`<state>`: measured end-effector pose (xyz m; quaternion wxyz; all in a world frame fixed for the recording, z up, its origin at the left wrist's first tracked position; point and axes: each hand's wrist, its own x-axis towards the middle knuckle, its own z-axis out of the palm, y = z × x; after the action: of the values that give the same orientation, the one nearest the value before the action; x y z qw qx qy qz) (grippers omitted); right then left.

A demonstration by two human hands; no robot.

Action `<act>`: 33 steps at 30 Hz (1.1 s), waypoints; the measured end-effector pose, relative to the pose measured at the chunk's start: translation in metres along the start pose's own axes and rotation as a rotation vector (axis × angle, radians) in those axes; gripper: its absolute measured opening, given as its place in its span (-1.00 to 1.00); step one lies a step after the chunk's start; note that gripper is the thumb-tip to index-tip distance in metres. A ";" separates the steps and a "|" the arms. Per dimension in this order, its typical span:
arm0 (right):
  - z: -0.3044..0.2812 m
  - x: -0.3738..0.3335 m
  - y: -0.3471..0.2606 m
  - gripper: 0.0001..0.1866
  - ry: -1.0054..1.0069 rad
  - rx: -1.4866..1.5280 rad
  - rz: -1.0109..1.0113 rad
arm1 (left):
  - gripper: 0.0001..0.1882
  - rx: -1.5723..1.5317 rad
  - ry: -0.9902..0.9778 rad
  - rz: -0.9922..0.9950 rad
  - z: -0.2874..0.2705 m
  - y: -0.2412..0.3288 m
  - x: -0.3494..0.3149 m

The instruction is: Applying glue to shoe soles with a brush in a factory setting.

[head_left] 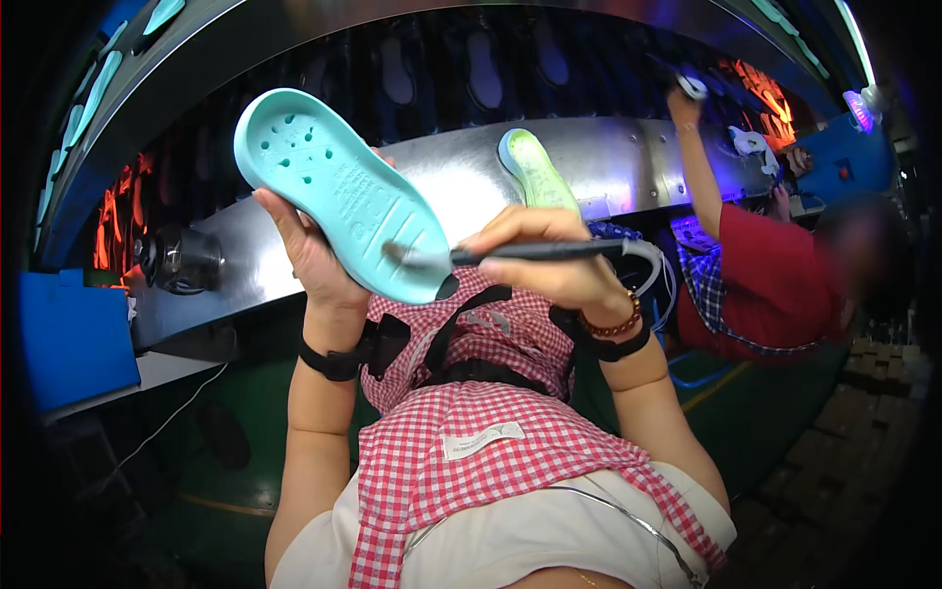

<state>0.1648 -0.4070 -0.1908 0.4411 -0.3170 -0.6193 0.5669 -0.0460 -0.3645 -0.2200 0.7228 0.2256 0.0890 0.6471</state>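
Note:
My left hand (319, 260) grips a turquoise shoe sole (368, 211) by its edge and holds it tilted above the metal bench. One end of the sole has several small holes. The other end, nearer my right hand, shows a small black patch. Closed around the black handle of a brush (540, 251) is my right hand (545, 260). The brush's bristles, slightly blurred, are over the ribbed part of the sole and appear to touch it. A pale curved tube comes off the back of the handle. Beyond my right hand, a lime-green sole (543, 169) lies on the bench.
The metal bench (643, 162) runs across in front of me. Behind it, more soles (483, 69) sit on a dark conveyor. A dark metal pot (186, 259) stands left, beside a blue box (74, 339). At right, a co-worker in a red shirt (760, 280) reaches over the bench.

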 end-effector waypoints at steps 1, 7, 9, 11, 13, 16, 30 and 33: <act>0.001 0.000 0.004 -0.79 -0.094 -0.093 -0.025 | -0.19 0.008 -0.011 0.000 0.001 0.001 0.001; -0.001 0.004 0.019 -0.81 -0.048 0.418 0.084 | -0.19 0.094 0.117 -0.016 0.021 0.005 0.002; 0.008 0.001 0.020 -0.81 -0.001 0.532 0.090 | -0.20 0.226 0.314 0.031 0.031 0.003 0.000; 0.019 0.001 0.018 -0.82 0.028 0.609 0.081 | -0.22 0.046 0.158 -0.086 0.039 -0.002 -0.013; 0.026 0.000 0.014 -0.81 0.127 0.774 0.138 | -0.26 -0.111 -0.008 -0.076 0.041 -0.010 -0.020; 0.028 -0.002 0.005 -0.82 0.040 0.281 0.032 | -0.30 -0.135 -0.030 -0.153 0.034 -0.013 -0.022; -0.003 0.025 -0.021 -0.81 -0.138 -0.086 -0.111 | -0.34 0.063 0.055 -0.103 0.031 -0.005 -0.013; -0.004 0.027 -0.019 -0.81 -0.146 -0.070 -0.116 | -0.34 0.086 0.044 -0.115 0.029 -0.001 -0.009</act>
<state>0.1593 -0.3840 -0.1669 0.4153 -0.2535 -0.6866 0.5402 -0.0343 -0.3798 -0.1967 0.7463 0.2366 0.1456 0.6049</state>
